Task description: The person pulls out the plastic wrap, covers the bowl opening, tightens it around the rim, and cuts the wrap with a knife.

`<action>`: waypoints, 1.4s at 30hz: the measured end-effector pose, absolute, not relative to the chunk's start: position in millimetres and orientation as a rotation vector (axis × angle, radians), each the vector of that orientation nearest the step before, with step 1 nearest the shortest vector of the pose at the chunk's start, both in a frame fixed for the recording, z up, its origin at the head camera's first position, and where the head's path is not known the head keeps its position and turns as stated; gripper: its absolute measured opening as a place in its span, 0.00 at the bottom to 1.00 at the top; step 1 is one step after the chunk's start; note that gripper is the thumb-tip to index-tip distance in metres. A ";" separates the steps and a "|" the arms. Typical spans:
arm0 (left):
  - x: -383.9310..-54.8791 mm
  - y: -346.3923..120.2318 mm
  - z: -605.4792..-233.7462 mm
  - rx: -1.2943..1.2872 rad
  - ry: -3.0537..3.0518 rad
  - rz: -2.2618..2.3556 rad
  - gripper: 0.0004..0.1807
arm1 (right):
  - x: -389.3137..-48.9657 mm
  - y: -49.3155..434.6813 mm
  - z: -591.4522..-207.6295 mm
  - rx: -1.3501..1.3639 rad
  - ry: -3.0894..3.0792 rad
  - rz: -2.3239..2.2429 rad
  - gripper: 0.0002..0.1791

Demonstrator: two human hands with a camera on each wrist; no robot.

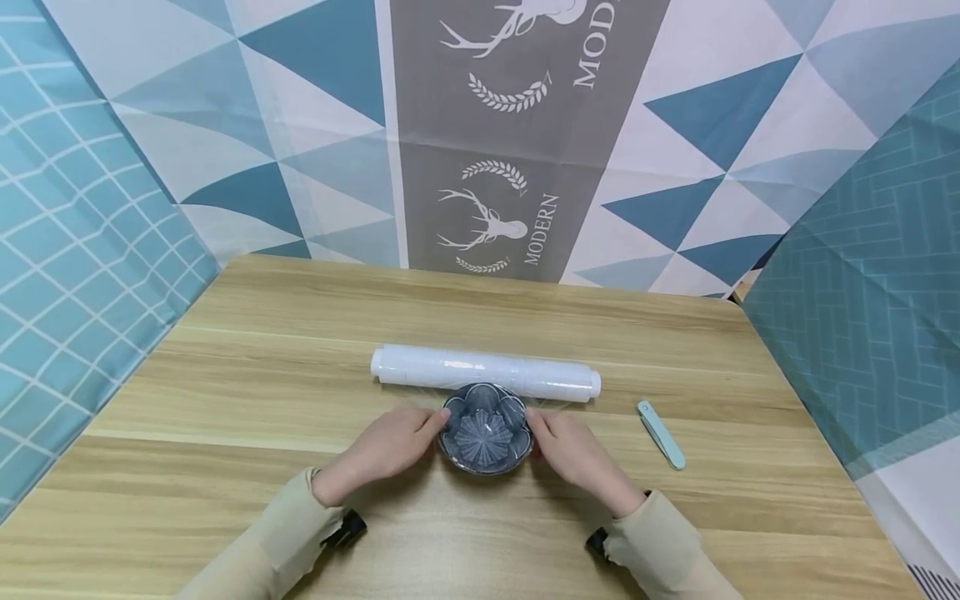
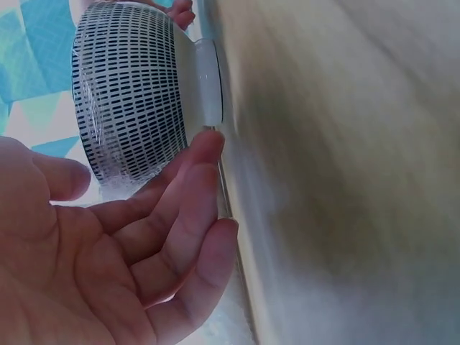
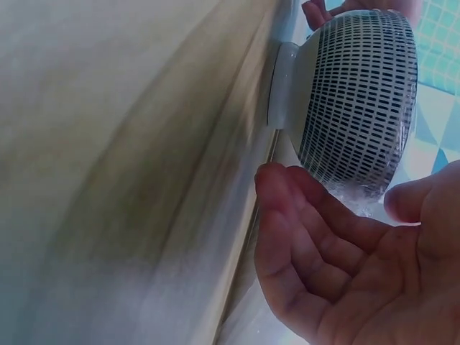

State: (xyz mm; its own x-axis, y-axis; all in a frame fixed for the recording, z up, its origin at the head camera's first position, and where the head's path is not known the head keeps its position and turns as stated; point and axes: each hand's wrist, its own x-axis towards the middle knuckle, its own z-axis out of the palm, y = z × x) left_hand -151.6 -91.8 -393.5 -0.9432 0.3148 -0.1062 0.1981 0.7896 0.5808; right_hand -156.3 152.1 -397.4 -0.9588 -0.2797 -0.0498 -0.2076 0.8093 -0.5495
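A bowl point(image 1: 483, 437) with a dark, fluted inside stands near the table's middle, between both hands. Its outer wall point(image 2: 129, 93) is white with rows of dark dashes, above a plain white foot. Clear plastic film point(image 3: 359, 198) clings to the rim and the upper side. My left hand point(image 1: 393, 442) holds the bowl's left side, thumb at the rim and fingers lower against the wall. On the opposite side my right hand point(image 1: 573, 450) grips it the same way. Just behind the bowl lies a roll of cling film point(image 1: 487, 372).
Right of the bowl lies a slim light-blue tool point(image 1: 662, 435), resembling a folded knife. The wooden table point(image 1: 225, 400) meets a patterned cloth backdrop point(image 1: 330, 125) at the back. Blue tile-patterned sheets point(image 1: 75, 208) hang at both sides.
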 end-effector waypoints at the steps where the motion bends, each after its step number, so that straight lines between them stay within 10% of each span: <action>1: -152.3 -91.7 -393.7 0.391 2.774 0.883 0.24 | -157.1 152.0 -397.7 -0.371 2.861 -0.854 0.23; 26: -156.9 -92.3 -391.5 0.255 2.789 0.937 0.27 | -166.3 157.5 -396.8 -0.238 2.829 -0.894 0.28; 42: -128.9 -78.2 -404.5 0.206 2.209 1.488 0.23 | -201.5 177.7 -360.6 -0.414 3.095 -0.902 0.10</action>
